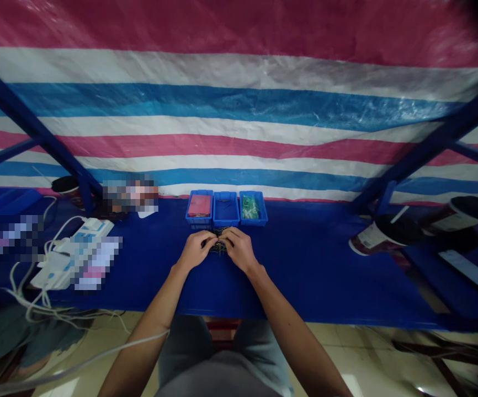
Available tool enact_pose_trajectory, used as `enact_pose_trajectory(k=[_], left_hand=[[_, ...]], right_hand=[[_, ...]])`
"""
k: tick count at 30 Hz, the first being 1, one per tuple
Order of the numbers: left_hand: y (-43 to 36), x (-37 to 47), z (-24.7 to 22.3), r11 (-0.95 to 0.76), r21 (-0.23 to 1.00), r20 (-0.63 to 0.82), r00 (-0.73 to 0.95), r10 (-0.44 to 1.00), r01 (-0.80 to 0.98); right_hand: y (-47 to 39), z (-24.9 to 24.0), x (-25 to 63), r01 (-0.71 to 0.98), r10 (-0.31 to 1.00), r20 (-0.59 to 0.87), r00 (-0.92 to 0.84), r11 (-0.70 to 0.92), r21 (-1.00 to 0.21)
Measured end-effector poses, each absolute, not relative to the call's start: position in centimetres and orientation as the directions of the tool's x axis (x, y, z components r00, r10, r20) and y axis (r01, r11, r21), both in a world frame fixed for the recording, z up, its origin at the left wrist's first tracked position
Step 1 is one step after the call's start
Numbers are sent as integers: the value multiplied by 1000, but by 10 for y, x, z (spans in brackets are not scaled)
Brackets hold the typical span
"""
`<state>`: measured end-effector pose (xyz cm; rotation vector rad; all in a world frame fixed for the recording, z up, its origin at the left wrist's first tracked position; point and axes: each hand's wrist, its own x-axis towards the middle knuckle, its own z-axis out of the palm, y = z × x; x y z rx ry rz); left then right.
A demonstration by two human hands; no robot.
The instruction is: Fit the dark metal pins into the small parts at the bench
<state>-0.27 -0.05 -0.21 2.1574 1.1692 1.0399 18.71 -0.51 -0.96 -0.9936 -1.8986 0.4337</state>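
Observation:
My left hand (195, 250) and my right hand (239, 248) meet at the middle of the blue table, fingertips pinched close together. Whatever lies between the fingers is too small to make out. Under and between them is a small heap of thin dark and yellowish pin-like pieces (219, 247), partly covered by the fingers. Just beyond stand three small blue bins in a row. Pink cards (200, 205) fill the left bin (200, 225). The middle bin (226, 214) holds a thin dark piece. Green-and-clear plastic packets (250, 206) lie in the right bin (254, 223).
A white power strip (71, 253) with loose cables lies on the left. Lidded cups (382, 236) stand at the right, and another dark-lidded cup (68, 190) is at the far left. Blue frame bars (52, 143) slope at both sides before a striped sheet (239, 146).

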Motion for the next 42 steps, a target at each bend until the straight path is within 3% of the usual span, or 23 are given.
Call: enact_pose_trajectory(k=[19, 31, 42], left_hand=[[0, -2, 0, -513, 707, 401, 322, 858, 487], [2, -2, -2, -506, 718, 406, 304, 862, 477], [-1, 0, 0, -502, 732, 412, 288, 865, 461]], right_hand=[[-7, -4, 187, 567, 812, 512, -281, 571, -594], [-6, -1, 184, 742, 815, 486, -315, 531, -410], [-7, 3, 188, 704, 807, 540, -240, 528, -475]])
